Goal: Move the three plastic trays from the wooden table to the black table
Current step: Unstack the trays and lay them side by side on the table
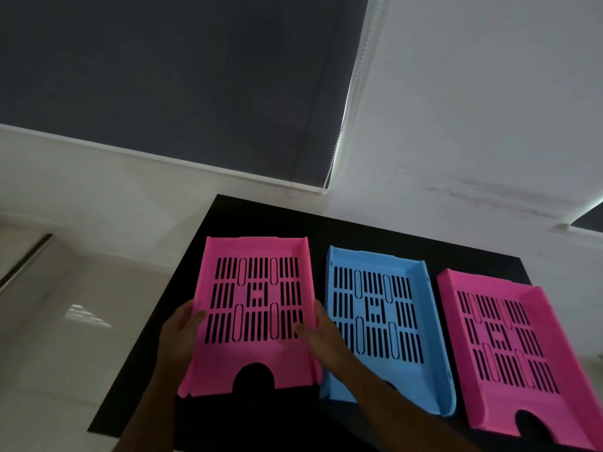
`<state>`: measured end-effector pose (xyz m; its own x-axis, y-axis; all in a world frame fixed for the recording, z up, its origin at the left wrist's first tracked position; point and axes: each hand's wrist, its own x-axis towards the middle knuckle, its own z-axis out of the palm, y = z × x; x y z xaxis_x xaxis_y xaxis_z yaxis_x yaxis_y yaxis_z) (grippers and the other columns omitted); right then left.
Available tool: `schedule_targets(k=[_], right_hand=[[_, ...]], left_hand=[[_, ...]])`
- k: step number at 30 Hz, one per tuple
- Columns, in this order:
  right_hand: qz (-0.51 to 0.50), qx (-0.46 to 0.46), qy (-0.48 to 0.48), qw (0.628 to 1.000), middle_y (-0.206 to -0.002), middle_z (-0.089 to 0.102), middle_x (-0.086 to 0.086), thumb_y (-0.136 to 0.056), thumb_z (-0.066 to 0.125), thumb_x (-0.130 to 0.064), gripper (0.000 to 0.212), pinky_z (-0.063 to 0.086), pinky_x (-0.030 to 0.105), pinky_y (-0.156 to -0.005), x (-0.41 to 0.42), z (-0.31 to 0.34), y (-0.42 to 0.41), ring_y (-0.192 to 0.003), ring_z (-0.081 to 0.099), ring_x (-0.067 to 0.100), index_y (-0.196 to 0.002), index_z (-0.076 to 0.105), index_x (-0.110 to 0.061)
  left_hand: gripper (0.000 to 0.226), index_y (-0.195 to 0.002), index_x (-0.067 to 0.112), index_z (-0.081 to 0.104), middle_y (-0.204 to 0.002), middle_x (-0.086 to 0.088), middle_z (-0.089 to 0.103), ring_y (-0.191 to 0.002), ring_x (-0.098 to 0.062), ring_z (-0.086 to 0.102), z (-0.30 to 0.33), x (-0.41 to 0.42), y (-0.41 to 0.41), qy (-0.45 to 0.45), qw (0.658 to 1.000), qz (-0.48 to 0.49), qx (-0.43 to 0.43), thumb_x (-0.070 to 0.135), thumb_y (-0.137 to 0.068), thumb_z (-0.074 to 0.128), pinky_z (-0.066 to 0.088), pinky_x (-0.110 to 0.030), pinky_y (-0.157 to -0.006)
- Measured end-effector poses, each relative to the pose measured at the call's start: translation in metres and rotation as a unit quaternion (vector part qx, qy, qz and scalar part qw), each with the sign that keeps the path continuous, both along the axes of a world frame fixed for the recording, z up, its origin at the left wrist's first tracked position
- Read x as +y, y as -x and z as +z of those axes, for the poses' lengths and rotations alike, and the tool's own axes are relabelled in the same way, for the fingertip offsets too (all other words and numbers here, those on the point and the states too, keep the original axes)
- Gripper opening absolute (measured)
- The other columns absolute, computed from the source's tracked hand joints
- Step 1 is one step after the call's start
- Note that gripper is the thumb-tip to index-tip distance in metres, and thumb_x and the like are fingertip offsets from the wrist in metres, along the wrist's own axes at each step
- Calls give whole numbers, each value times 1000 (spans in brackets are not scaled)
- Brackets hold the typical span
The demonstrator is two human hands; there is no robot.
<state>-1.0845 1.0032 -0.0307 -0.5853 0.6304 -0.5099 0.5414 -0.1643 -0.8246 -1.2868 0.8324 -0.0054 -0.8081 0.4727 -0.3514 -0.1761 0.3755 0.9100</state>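
Both hands (177, 334) (321, 334) grip one of two pink trays (254, 353).

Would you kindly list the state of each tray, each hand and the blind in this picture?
Left pink tray: on the black table, gripped on both sides.
Blue tray: resting on table, untouched.
Right pink tray: resting on table, untouched.
Left hand: gripping tray's left edge.
Right hand: gripping tray's right edge.
Roller blind: lowered.

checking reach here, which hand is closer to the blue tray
Right. The right hand grips the left pink tray's right edge, directly beside the blue tray; the left hand holds that tray's far left edge.
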Motion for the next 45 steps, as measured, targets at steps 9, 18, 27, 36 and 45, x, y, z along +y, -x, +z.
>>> schedule_targets(k=[9, 18, 27, 36, 45], right_hand=[[-25, -21, -40, 999, -118, 68, -5, -98, 55, -13, 50, 59, 18, -72, -7, 27, -1, -86, 69, 0, -146, 43, -23], [-161, -38, -172, 971, -126, 64, 5, -100, 55, -5, 40, 48, 21, -101, 23, 56, -69, -123, 59, 22, -140, 53, -1], [-314, -183, -242, 899, -141, 47, 18, -89, 71, -28, 65, 48, 57, -103, 65, 26, -201, -130, 49, 36, -144, 41, -9], [-233, -211, -160, 936, -157, 37, 16, -94, 60, -40, 78, 38, 57, -113, 81, -11, -245, -142, 40, 34, -156, 22, -11], [-199, -169, -129, 957, -145, 54, 14, -104, 43, -27, 66, 56, 44, -96, 86, -6, -246, -108, 64, 20, -161, 8, -18]], left_hand=[[41, -140, 13, 50, -127, -14, 63, -109, -35, 66, -21, 9, 1, 56, 997, -41, 15, 25, -100, 51, 56, -42, -81], [68, -156, 24, 27, -169, -6, 18, -148, -34, 33, 0, 60, -59, 102, 980, -108, 135, 39, -96, 58, 34, -57, -115], [104, -158, 26, -16, -170, -7, 7, -152, -34, 23, -4, 124, -149, 79, 951, -298, 28, 42, -93, 64, 23, -53, -119], [114, -152, 31, -30, -170, -6, 8, -150, -27, 30, -30, 133, -165, 102, 910, -395, 67, 15, -92, 66, 27, -37, -118], [94, -155, 21, -23, -168, -16, 0, -77, 1, 54, -36, 150, -181, 119, 901, -398, 121, 11, -100, 52, 42, 0, -53]])
